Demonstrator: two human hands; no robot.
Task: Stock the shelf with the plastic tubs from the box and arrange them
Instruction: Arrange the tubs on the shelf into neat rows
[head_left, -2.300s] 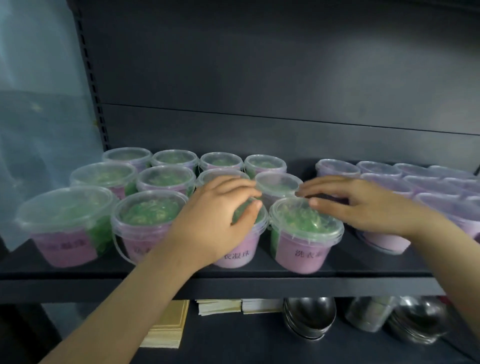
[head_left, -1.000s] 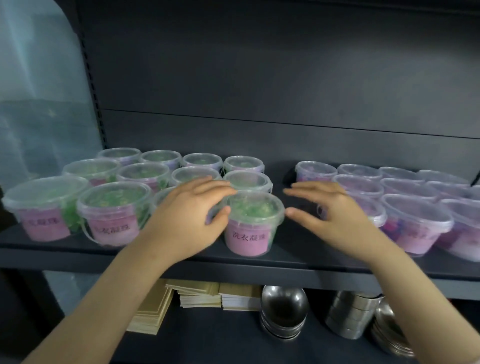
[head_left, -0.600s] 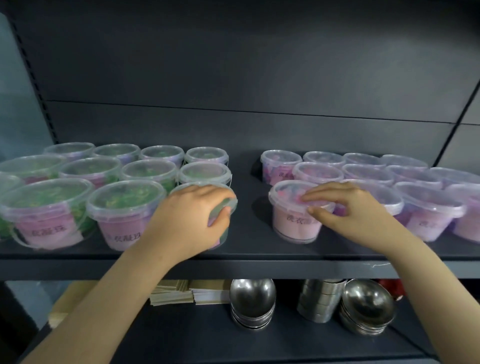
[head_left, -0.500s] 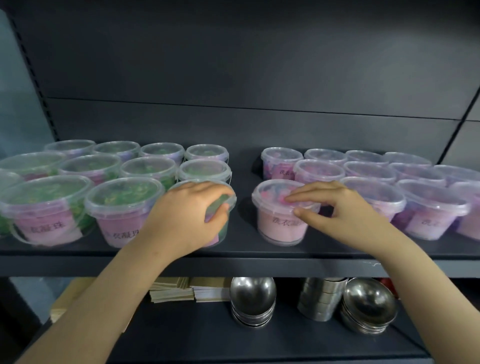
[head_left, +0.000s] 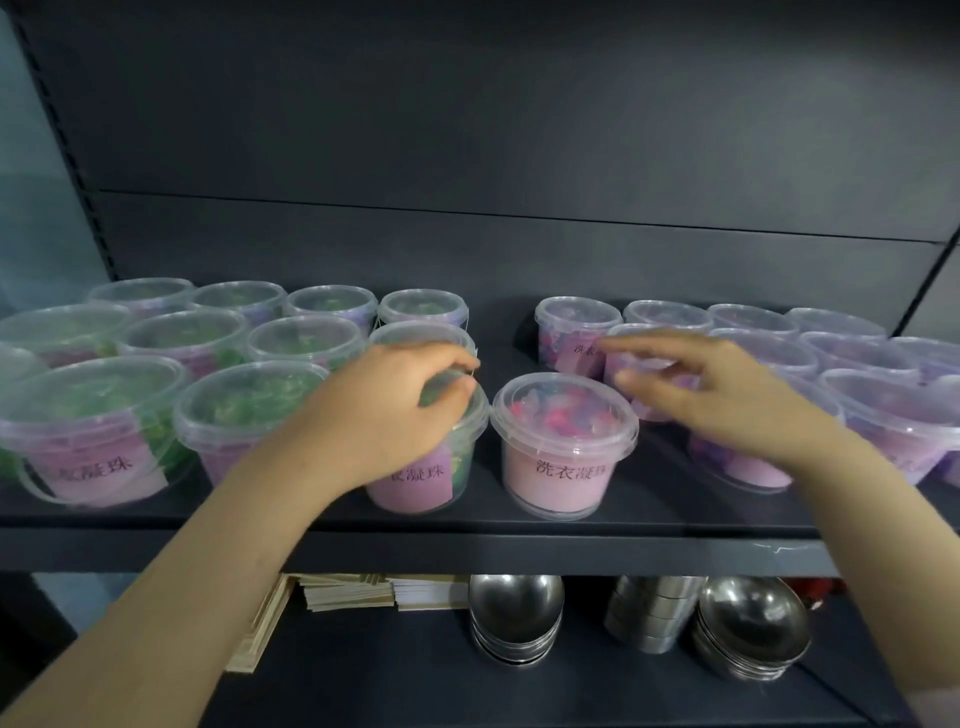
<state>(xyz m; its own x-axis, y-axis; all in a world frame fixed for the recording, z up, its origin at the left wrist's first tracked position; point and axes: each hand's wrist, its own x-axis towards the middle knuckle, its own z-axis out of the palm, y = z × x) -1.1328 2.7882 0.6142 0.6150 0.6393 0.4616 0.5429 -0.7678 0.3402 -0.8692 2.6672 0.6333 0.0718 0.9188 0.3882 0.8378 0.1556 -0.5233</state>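
Dark grey shelving, seen from the head camera. Nearest, on the lower level, lie stacked steel bowls (head_left: 514, 618) and paper stacks (head_left: 374, 592). On the shelf (head_left: 467, 551) above, in the front row, the left hand (head_left: 387, 415) curls its fingers over the lid of a green-filled tub (head_left: 431, 478), gripping it. A pink-filled tub (head_left: 563, 452) stands upright just beside it on the right. Further right, the right hand (head_left: 722, 400), blurred, fingers straight and loosely spread, hovers over the pink tubs (head_left: 779, 338), holding nothing. Green tubs (head_left: 182, 338) fill the left rows; the back panel (head_left: 467, 130) lies beyond.

Twelve green-filled tubs (head_left: 249, 410); at least eleven pink-filled tubs (head_left: 563, 441); two stacks of steel bowls (head_left: 517, 618).
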